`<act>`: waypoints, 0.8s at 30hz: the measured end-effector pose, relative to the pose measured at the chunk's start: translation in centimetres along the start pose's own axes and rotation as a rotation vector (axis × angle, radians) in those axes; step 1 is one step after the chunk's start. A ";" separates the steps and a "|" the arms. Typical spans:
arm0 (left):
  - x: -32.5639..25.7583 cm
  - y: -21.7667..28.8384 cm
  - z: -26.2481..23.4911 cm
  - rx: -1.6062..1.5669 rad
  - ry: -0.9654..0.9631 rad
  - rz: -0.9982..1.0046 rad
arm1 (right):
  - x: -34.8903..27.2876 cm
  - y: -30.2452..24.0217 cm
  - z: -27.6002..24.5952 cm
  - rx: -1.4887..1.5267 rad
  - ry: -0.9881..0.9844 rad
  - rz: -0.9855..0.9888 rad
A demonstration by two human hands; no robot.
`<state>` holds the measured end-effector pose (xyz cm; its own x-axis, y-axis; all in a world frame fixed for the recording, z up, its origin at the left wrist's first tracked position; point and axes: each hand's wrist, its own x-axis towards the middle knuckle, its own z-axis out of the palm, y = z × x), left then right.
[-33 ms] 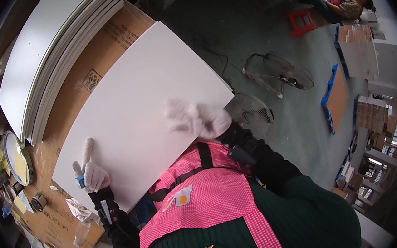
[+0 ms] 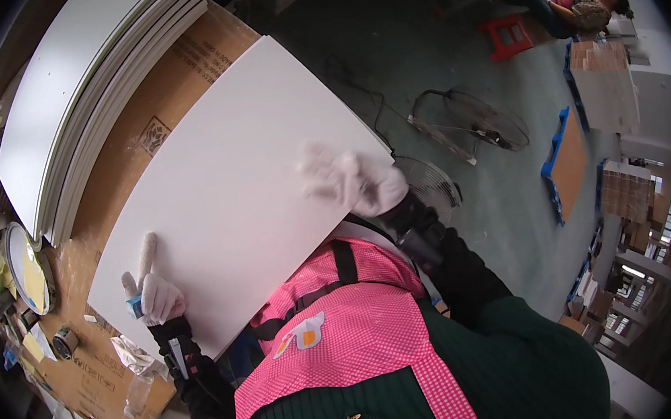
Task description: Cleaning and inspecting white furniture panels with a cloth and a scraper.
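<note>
A large flat white panel (image 2: 211, 173) lies in front of me on the cardboard-covered bench. My left hand (image 2: 160, 295), in a white glove with a blue band on one finger, rests at the panel's left near edge. Its index finger points forward and the thumb is apart, while the other fingers curl; I see nothing held. Over the panel's right near part is my right hand (image 2: 357, 181), also gloved in white. Motion blurs its fingers, which are spread apart with nothing visible in them; whether they touch the surface I cannot tell.
Several white panels (image 2: 72, 114) are stacked at the far left. A round tin (image 2: 50, 277) and a small dark roll (image 2: 65, 342) sit on the bench's left side. Right of it, fans (image 2: 484, 118) stand on the floor; two people (image 2: 587, 11) are farther off near a red stool (image 2: 507, 37).
My right hand has shifted a little to the right and away from me across the panel. The left hand and the panel look unmoved.
</note>
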<state>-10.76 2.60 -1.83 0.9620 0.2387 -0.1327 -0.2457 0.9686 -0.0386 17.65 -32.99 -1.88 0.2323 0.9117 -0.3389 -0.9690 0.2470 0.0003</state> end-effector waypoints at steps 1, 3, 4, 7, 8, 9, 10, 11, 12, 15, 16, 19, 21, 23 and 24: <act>-0.3 0.0 -0.1 0.010 0.007 0.007 | -0.7 -3.1 0.0 -0.241 -0.117 -0.234; 0.0 -0.1 -0.1 0.019 0.012 0.004 | -1.4 -7.9 -0.1 -0.183 0.279 -0.809; 1.2 -0.6 -0.1 0.002 -0.010 -0.024 | -4.8 -12.8 -4.8 -0.191 0.116 -0.840; 1.6 -1.2 0.2 -0.006 -0.013 -0.027 | -6.0 -15.3 -5.3 -0.221 0.144 -0.967; 1.0 -1.0 0.2 0.009 -0.016 -0.005 | -4.9 -13.5 -2.0 -0.243 0.347 -1.093; 1.1 -1.0 0.2 0.017 -0.035 0.005 | -3.9 -11.9 0.8 -0.254 0.412 -1.053; 0.3 0.0 -0.4 0.008 -0.105 -0.027 | -2.4 -9.9 4.0 -0.323 0.555 -0.953; -0.1 0.9 -1.6 -0.014 -0.200 -0.072 | -1.2 -8.7 4.6 -0.630 0.519 -0.940; -0.8 1.4 -2.3 0.014 -0.201 -0.061 | -0.1 -7.2 5.6 -1.155 0.688 -0.966; -0.9 1.0 -2.7 0.014 -0.033 -0.027 | 1.8 -6.3 4.5 -0.853 0.708 -0.824; -1.4 1.2 -3.2 0.060 0.006 0.003 | 2.3 -5.7 5.2 -0.904 0.701 -0.759; -2.0 1.5 -3.6 0.103 0.024 0.061 | 4.6 -2.7 7.1 -1.011 0.550 -0.630; -1.2 0.8 -2.8 0.098 0.002 0.064 | 6.5 -0.9 6.3 -1.152 0.498 -0.696; -0.5 -0.2 -1.5 0.102 0.115 0.138 | 7.3 0.3 7.1 -1.290 0.437 -0.738; -0.2 -0.8 -0.9 0.104 0.176 0.177 | 7.4 1.2 8.2 -1.357 0.502 -0.672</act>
<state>-10.86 1.77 -2.63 0.8674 0.3979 -0.2987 -0.3857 0.9170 0.1016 18.93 -23.28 3.37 0.8446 0.4991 -0.1937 -0.1234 -0.1705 -0.9776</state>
